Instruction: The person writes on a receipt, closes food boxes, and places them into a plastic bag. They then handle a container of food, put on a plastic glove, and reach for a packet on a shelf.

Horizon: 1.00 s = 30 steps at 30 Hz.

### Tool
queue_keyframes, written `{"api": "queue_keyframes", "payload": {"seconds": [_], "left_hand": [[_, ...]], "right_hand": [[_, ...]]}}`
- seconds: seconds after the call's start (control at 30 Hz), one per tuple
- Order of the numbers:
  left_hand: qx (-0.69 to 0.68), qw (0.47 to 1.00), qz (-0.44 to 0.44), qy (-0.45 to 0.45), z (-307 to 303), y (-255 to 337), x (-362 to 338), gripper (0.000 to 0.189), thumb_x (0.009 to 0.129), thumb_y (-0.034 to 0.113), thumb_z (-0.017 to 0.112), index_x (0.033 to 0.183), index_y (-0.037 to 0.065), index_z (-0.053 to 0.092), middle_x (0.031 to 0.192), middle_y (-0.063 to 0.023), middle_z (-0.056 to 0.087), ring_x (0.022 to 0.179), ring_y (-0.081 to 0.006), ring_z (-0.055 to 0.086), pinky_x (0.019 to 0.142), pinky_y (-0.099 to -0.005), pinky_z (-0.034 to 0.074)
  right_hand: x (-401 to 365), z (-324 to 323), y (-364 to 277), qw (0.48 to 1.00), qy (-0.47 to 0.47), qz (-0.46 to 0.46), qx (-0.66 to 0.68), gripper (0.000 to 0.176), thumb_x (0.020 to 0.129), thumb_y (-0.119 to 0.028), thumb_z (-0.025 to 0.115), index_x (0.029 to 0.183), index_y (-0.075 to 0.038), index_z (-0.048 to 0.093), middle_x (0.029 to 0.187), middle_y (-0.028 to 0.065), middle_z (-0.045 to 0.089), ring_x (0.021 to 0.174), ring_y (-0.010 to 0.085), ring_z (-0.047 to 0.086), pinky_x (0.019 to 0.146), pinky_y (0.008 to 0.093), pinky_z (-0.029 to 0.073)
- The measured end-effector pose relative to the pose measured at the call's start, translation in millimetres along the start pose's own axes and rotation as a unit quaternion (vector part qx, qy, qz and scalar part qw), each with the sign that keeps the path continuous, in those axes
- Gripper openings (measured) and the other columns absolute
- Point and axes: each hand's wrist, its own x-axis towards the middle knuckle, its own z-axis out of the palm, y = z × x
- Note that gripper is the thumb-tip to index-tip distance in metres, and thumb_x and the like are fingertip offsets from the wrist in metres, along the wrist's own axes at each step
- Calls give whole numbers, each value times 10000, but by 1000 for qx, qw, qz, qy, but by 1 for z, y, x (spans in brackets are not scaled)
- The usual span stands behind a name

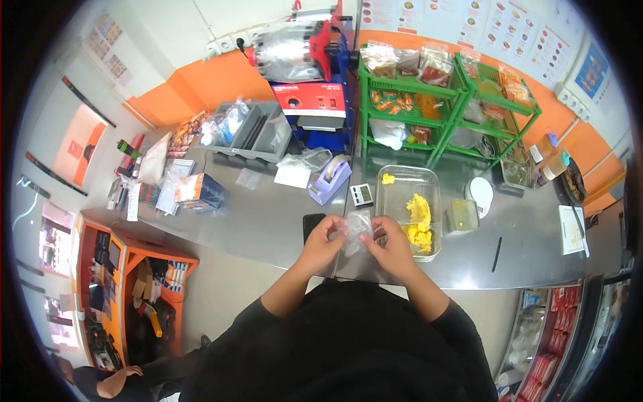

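Note:
Between my hands, over the front edge of the steel counter, is a small clear plastic bag (358,233). My left hand (326,242) pinches its left side, and my right hand (390,246) grips its right side. Just beyond and right of my right hand stands a clear rectangular container (395,194) holding yellow food pieces (420,218). A dark phone-like object (312,224) lies partly behind my left hand. Farther back are a small digital timer (362,195) and a purple tape dispenser (330,179).
Right of the container are a small lidded tub (463,216), a round white lid (479,193) and a black stick (497,254). Green racks (412,119) and a red-blue machine (311,100) stand behind. Another person (114,383) is at the lower left.

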Motion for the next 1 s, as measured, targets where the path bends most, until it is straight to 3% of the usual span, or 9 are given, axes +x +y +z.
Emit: {"api": "queue_keyframes", "payload": {"seconds": [0.07,0.2,0.33,0.37,0.43,0.63,0.73,0.93,1.0], "left_hand": [[-37,996,68,-49,-3,12,-6,221,974,177,561,1142,35,536,1081,-32,573,1030,-118,528,901,-285,425],[-309,943,-120,-34,-24,15,-9,308,1018,338,472,1169,76,532,1148,-24,549,1089,-116,505,959,-289,402],[-135,935,-177,-275,-59,-15,-11,289,1021,285,465,1217,79,520,1094,3,586,1006,-103,558,920,-275,440],[-194,929,-196,-246,-59,-16,-14,284,1013,243,468,1222,63,534,1105,-20,610,1032,-120,589,925,-279,461],[-286,907,-218,-217,-65,-14,-8,279,1004,230,487,1213,55,545,1110,-32,618,1060,-137,590,928,-291,467],[-435,811,-283,-271,-51,-2,12,303,977,210,538,1236,51,550,1174,-85,625,1095,-199,612,930,-357,498],[-388,826,-227,-340,-32,-46,24,340,974,221,547,1271,57,539,1213,-105,618,1081,-206,628,933,-382,513],[-421,794,-293,-326,1,-52,33,213,958,240,585,1112,96,615,1035,-44,663,923,-168,669,787,-315,571],[-417,790,-317,-318,1,-59,34,235,972,259,559,1142,105,608,1077,-48,653,961,-168,656,819,-329,564]], "right_hand": [[7,12,-10,999,32,-20,-36,215,870,-140,691,1029,-19,613,899,76,587,761,177,596,661,298,495],[4,27,3,999,11,40,23,112,912,-111,655,936,-3,636,917,21,578,754,108,582,653,241,473],[-10,45,31,949,-31,207,237,119,948,-122,612,984,-17,655,1031,55,627,787,122,617,724,242,493],[-12,48,34,949,-22,209,236,119,948,-122,612,984,-17,655,1031,55,627,787,122,617,724,242,493],[-17,53,36,803,-50,296,515,232,966,-168,571,1145,-27,613,1140,93,632,912,162,649,819,291,520],[-24,62,14,705,-127,254,650,363,969,-165,523,1306,-28,528,1233,123,613,1090,241,623,941,379,503],[-23,61,12,736,-115,161,648,428,954,-139,538,1360,-22,470,1300,138,570,1145,285,598,995,442,474],[-24,61,26,737,-42,137,661,539,961,-125,555,1443,-7,344,1246,150,557,1066,181,611,735,207,573],[-24,58,50,655,-111,128,737,707,917,-353,640,1472,-60,315,1373,168,477,1231,307,530,943,384,539]]}}
